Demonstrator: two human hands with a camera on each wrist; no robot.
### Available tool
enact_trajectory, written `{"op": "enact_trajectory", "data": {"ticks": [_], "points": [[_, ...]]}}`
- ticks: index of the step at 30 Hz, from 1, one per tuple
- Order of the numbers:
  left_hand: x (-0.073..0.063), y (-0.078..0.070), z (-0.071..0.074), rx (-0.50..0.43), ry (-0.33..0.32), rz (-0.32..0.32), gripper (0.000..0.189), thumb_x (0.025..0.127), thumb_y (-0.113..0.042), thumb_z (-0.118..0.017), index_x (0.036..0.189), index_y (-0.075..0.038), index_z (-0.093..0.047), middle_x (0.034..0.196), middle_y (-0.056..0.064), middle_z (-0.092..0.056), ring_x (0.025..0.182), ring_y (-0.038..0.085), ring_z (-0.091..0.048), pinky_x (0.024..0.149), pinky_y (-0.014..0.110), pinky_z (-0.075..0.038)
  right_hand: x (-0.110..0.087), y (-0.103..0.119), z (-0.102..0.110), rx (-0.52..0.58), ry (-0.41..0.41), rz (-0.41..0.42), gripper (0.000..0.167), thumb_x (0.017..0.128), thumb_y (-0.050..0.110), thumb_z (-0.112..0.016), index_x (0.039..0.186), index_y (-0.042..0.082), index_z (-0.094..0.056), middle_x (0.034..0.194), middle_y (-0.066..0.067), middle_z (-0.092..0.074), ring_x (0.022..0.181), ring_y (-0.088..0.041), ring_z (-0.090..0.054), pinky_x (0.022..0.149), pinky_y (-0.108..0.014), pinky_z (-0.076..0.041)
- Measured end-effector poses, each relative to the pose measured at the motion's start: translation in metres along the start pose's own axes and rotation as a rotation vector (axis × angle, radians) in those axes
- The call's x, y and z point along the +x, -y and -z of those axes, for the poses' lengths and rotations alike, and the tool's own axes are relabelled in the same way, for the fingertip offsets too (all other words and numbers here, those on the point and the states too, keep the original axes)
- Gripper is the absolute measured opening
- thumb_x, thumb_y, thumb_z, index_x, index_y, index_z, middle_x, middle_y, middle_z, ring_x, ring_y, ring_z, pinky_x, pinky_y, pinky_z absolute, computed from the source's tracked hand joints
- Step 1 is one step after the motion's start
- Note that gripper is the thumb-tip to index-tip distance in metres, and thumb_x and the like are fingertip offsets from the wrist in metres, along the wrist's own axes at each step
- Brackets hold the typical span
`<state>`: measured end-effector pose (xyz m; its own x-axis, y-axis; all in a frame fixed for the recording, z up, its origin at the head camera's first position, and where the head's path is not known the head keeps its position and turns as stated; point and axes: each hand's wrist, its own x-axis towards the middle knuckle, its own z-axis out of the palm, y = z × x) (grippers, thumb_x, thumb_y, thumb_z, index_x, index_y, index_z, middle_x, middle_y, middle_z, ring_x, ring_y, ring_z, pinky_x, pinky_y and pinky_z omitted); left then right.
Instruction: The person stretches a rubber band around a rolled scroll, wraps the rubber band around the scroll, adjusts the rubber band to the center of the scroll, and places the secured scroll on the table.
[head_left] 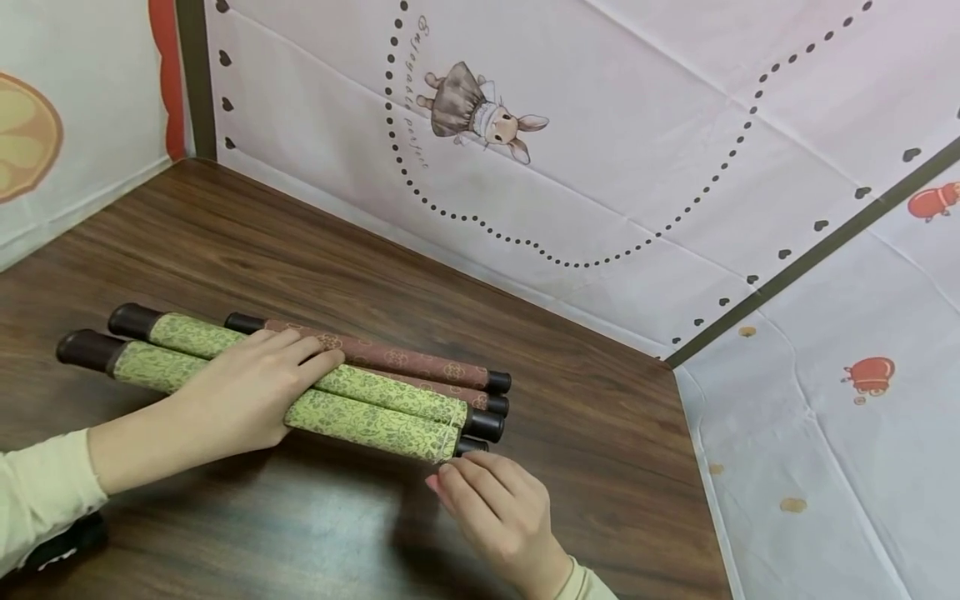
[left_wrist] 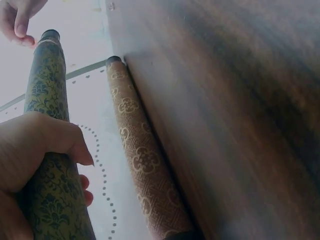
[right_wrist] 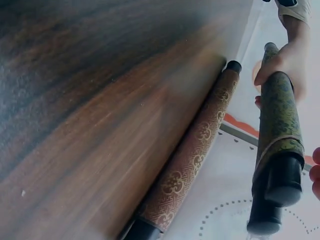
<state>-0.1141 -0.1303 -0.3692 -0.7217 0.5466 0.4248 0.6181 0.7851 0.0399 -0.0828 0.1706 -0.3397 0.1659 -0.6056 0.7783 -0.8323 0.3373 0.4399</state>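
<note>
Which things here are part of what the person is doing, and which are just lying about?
Part of the job, it seems:
green, flower-patterned, cloth-looking double-rolled scroll, gripped by the left hand
thin, pale cord around its end, near the right hand

Apparently just lying about:
red-brown, gold-patterned, cloth-looking double-rolled scroll, untouched on the brown wood-grain table

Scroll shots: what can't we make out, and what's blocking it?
Head: what, if anything, the right hand's grip holds; its own fingers hide it.
Right wrist: most of that hand, cut off by the right edge.
Head: part of the green scroll, under the left hand's grip.
Head: part of the red scroll, behind the green one.
Head: dark object, partly covered by the sleeve.
</note>
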Motion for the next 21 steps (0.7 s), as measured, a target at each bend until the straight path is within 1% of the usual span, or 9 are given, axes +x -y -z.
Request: {"op": "enact_trajectory", "data": {"ticks": [4,7,15,21], "points": [[0.000,0.001,-0.002,0.028,0.001,-0.007,0.079,0.049,-0.011,-0.084,0.125,-0.006,-0.062,0.113,0.014,-0.069,0.106,0.039,-0.065,0.095,0.057,-0.051,-0.001,0.001,0.001,-0.010,0.030,-0.047,0.015,0.088,0.010,-0.071,0.074,0.004,-0.073,0.069,-0.002,-0.072,0.065,-0.014,-0.068,0.064,-0.020,-0.058],[-0.001,0.002,-0.001,0.030,0.018,0.002,0.081,0.049,-0.013,-0.086,0.126,-0.006,-0.062,0.115,0.014,-0.069,0.107,0.039,-0.065,0.096,0.058,-0.050,0.000,0.000,0.001,-0.014,0.048,-0.063,0.015,0.088,0.009,-0.071,0.075,0.004,-0.073,0.070,-0.001,-0.072,0.066,-0.014,-0.068,0.064,-0.020,-0.058],[0.000,0.002,-0.002,0.019,0.036,0.006,0.084,0.049,-0.014,-0.087,0.128,-0.007,-0.061,0.116,0.014,-0.068,0.107,0.040,-0.064,0.097,0.061,-0.049,-0.006,-0.001,0.001,-0.006,0.094,-0.096,0.014,0.089,0.011,-0.070,0.077,0.004,-0.073,0.073,-0.002,-0.073,0.068,-0.015,-0.069,0.065,-0.021,-0.058],[0.001,0.002,-0.003,0.026,0.013,-0.009,0.082,0.048,-0.014,-0.087,0.125,-0.006,-0.062,0.113,0.013,-0.069,0.104,0.038,-0.065,0.095,0.058,-0.051,-0.012,-0.002,0.001,-0.011,0.124,-0.114,0.015,0.091,0.014,-0.069,0.084,0.002,-0.074,0.078,-0.004,-0.075,0.072,-0.016,-0.070,0.068,-0.022,-0.059]]}}
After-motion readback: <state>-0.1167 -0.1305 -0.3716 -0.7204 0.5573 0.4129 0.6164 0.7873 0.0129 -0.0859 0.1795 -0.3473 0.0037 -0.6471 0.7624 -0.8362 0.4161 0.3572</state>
